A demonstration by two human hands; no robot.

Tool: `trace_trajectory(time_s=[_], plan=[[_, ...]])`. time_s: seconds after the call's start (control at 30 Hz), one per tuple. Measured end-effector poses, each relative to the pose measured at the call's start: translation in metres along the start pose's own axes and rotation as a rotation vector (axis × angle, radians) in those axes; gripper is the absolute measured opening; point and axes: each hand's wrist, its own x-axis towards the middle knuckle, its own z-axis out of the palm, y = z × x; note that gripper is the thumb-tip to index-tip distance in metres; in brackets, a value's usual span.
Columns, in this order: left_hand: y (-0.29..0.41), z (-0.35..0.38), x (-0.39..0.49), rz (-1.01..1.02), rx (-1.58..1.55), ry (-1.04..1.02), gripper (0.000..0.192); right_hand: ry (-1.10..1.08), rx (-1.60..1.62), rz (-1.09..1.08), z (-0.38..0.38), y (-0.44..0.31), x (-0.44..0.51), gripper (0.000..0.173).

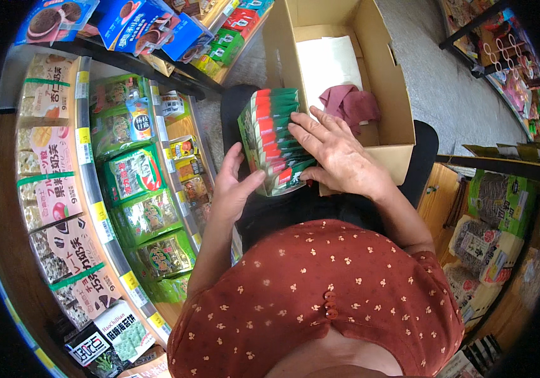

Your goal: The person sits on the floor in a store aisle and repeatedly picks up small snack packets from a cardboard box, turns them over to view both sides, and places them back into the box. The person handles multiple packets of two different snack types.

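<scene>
A small display carton (247,137) packed with a row of green and red packets (279,132) is tilted before me, above my lap. My left hand (237,182) is at the carton's lower left, thumb and fingers apart, the thumb close to its edge. Across the packets' right side lies my right hand (333,151), its fingers over their ends and the thumb by the nearest packet. Whether it grips any packet is hidden. Just beyond stands a large open cardboard box (381,85), with a white sheet or packet (331,61) and a crumpled mauve cloth (350,105) inside.
Shelves on the left hold green seaweed snack packs (152,212), pink-labelled sweet packs (52,175) and price tags (102,217). Blue biscuit boxes (133,28) project at the upper left. Bagged goods (480,241) lie on a wooden shelf (440,193) at right. Grey floor (421,61) shows beyond.
</scene>
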Motion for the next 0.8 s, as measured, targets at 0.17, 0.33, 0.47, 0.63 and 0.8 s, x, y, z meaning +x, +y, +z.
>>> trace_trajectory(time_s=[0.17, 0.33, 0.47, 0.63, 0.8], plan=[[-0.001, -0.007, -0.001, -0.031, 0.024, 0.021, 0.089, 0.046, -0.112, -0.041, 0.007, -0.006, 0.009, 0.069], [-0.004, -0.017, 0.0, -0.031, -0.151, 0.094, 0.091, 0.122, -0.074, -0.109, 0.018, -0.013, 0.024, 0.061], [-0.008, -0.023, -0.001, -0.034, -0.17, 0.156, 0.09, 0.076, -0.094, -0.086, 0.025, -0.019, 0.034, 0.065], [-0.013, -0.036, 0.002, -0.021, -0.171, 0.119, 0.087, 0.087, -0.064, -0.158, 0.029, -0.024, 0.04, 0.062], [-0.013, -0.056, 0.011, -0.004, -0.221, 0.029, 0.071, 0.087, 0.209, -0.189, 0.039, -0.037, 0.054, 0.047]])
